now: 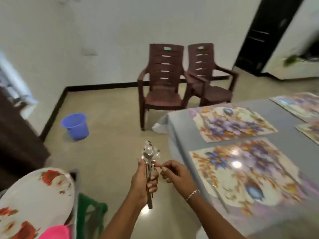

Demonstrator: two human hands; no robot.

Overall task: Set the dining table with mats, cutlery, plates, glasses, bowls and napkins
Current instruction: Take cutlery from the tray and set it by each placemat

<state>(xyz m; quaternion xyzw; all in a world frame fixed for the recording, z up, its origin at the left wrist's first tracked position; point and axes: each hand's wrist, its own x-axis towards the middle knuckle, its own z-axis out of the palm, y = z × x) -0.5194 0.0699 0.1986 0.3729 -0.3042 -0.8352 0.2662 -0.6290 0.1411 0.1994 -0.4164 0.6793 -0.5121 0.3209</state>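
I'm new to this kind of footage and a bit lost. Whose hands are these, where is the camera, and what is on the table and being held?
No machine here: a person wears one camera on the head, looking down at their own bare hands. The left hand grips a bundle of spoons, bowls up. The right hand reaches its fingertips to the bundle; whether it pinches one is unclear. On the grey-clothed table lie floral mats.

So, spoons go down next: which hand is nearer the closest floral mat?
Right. The right hand hovers just short of the mat; the left hand, gripping the spoons, is beyond it, farther off.
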